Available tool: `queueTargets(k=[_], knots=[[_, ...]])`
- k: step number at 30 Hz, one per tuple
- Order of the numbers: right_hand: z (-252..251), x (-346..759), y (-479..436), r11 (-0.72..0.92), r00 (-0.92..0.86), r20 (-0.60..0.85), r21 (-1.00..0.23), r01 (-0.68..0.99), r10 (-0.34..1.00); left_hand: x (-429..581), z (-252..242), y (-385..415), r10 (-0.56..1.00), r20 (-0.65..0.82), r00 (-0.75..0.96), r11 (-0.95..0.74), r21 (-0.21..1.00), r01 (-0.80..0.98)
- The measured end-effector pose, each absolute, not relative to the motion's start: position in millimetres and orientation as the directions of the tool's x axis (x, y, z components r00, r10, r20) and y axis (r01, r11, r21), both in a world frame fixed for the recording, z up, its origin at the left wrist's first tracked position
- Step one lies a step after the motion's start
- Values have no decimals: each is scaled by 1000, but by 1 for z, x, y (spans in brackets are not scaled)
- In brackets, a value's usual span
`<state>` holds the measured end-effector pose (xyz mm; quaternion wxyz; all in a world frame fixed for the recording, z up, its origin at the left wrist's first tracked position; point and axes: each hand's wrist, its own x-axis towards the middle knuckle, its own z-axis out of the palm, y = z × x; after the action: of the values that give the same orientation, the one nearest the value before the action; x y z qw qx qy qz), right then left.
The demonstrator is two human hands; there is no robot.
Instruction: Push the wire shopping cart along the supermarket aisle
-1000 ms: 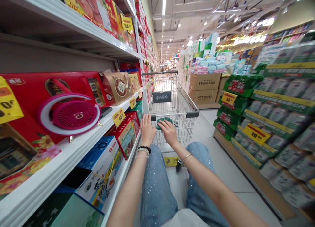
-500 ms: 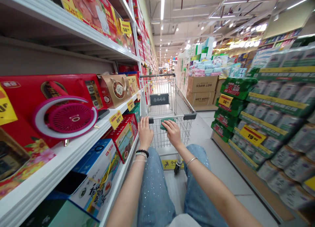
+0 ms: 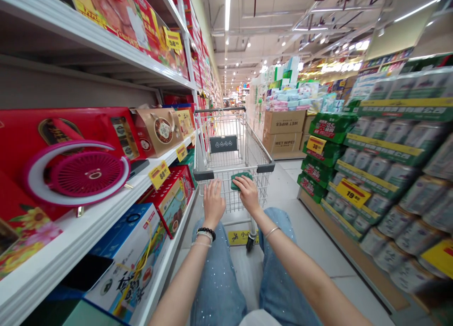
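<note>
My right hand (image 3: 249,194) has its fingers closed over a folded green cloth (image 3: 237,181) at the near end of a wire shopping cart (image 3: 257,146). The cloth lies against the cart's near rim, between its two grey corner caps. Just below the left corner cap (image 3: 204,175) is my left hand (image 3: 214,204), fingers stretched and slightly apart, with nothing in them. Whether its fingertips touch the wire cannot be made out. A grey panel (image 3: 223,144) hangs inside the cart, below the far bar.
To the left, a white shelf (image 3: 141,189) carries gift boxes and a magenta fan (image 3: 92,174). Beer can packs (image 3: 392,142) and green cartons (image 3: 320,151) are stacked at the right. Wet wipes boxes (image 3: 284,143) stand beyond. A yellow floor sign (image 3: 238,238) lies under the cart.
My left hand has come down slightly from the left corner cap, which now shows fully. My right hand keeps the cloth at the rim. The view has shifted a little to the right.
</note>
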<state>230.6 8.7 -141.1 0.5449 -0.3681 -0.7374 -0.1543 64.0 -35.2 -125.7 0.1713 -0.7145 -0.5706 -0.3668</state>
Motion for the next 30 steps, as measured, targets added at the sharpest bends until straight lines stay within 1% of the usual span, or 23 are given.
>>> queueTargets(k=[4, 7, 11, 13, 16, 19, 25, 30], knots=[[-144, 242, 10, 679, -159, 915, -150, 719, 371, 82, -135, -31, 724, 680, 119, -287, 140, 948], [-147, 251, 15, 638, -120, 926, -148, 756, 357, 92, -128, -25, 738, 662, 130, -275, 120, 954], [-155, 260, 19, 652, -172, 912, -125, 748, 372, 99, -117, -21, 764, 634, 118, -249, 123, 961], [-157, 264, 19, 661, -176, 905, -140, 737, 387, 101, -115, -21, 770, 628, 111, -240, 124, 963], [-154, 270, 20, 652, -119, 917, -175, 738, 381, 102, -115, -20, 766, 635, 99, -234, 132, 963], [-151, 273, 22, 637, -95, 923, -181, 749, 374, 101, -115, -17, 754, 651, 92, -248, 152, 957], [-143, 275, 17, 613, -122, 886, -205, 763, 447, 100, -114, -12, 740, 668, 76, -274, 197, 941], [-136, 274, 14, 544, -10, 908, -242, 803, 418, 99, -116, -13, 728, 683, 61, -284, 220, 933]])
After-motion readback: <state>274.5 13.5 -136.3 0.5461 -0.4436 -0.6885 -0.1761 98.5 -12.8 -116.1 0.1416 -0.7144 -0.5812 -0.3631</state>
